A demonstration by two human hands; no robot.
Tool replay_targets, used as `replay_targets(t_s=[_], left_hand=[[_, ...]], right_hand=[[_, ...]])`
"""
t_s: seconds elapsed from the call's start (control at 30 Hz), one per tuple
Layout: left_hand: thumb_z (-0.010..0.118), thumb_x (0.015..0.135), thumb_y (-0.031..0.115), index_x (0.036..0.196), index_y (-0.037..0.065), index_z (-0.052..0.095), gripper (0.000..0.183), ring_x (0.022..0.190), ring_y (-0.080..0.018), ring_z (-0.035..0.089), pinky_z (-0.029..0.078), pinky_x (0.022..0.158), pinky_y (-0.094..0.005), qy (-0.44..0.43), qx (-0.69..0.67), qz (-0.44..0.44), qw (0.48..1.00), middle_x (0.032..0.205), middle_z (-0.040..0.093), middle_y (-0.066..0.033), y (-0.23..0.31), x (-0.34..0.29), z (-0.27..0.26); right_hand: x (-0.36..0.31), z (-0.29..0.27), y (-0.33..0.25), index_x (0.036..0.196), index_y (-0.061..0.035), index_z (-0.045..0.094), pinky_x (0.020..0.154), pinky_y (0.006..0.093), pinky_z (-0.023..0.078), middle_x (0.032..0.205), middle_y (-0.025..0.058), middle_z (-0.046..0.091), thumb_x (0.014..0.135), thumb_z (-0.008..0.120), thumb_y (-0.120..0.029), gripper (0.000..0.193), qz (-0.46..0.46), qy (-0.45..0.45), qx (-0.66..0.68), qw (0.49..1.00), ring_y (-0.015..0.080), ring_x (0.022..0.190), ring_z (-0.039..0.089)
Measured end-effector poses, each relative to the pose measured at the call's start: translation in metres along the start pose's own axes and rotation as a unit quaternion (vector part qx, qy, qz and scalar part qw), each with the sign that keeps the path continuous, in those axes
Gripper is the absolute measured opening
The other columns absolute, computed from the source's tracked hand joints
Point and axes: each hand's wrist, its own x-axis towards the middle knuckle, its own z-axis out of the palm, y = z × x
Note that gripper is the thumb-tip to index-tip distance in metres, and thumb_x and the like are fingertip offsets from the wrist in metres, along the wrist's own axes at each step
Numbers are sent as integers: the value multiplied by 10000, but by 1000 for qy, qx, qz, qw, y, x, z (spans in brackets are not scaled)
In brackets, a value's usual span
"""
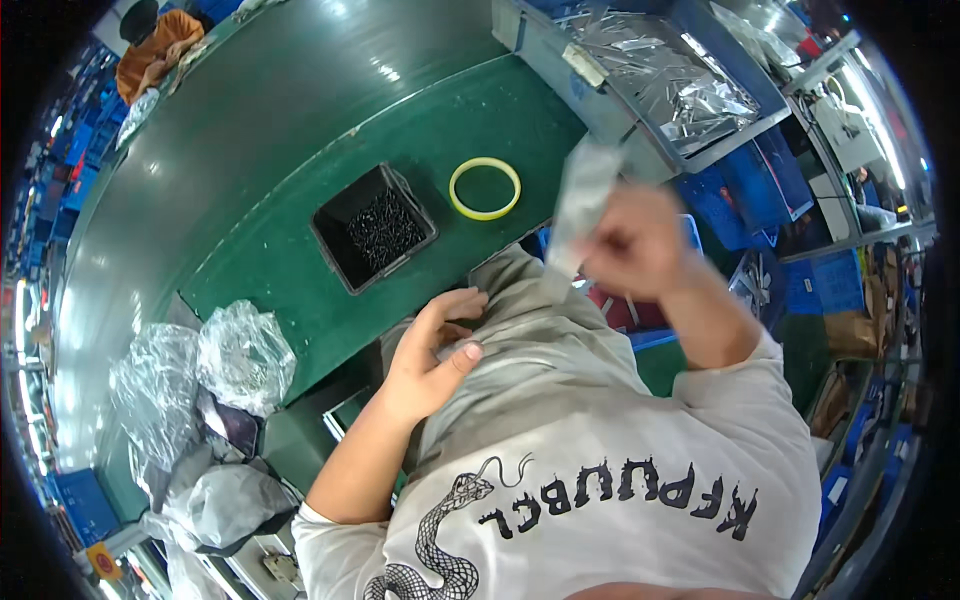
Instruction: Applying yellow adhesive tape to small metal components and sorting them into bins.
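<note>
My right hand is closed on a long, flat, pale translucent packet, raised beside the table's edge. Motion smears the packet, so its contents cannot be made out. My left hand hovers over my lap by the table's near edge, thumb apart from the loosely bent fingers, with nothing seen in it. Beyond it on the green table sits a black square bin holding many small dark screw-like pieces. A yellow ring, like a roll of tape, lies flat to the bin's right.
A large grey crate full of clear packets and thin shiny pieces stands at the far right. Crumpled clear plastic bags lie at the left. Blue bins sit below, right of my hand. Another person is at the far left.
</note>
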Motion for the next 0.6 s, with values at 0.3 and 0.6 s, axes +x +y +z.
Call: replay_targets(t_s=[0.3,0.6], left_hand=[[479,1052,127,1110,-33,617,219,1201,-272,591,455,1032,-411,52,-73,23,996,1226,644,-180,-15,-1,6],[453,1072,255,1179,9,573,293,723,-149,675,507,610,-260,160,-129,-139,969,932,714,-116,-12,4,-7]], right_hand=[[-13,96,-28,760,-63,656,598,412,477,765,78,653,786,745,-184,153,25,-187,148,971,306,683,626],[13,97,53,992,-44,671,913,397,448,983,108,682,810,705,-120,200,137,-126,-122,975,292,980,636]])
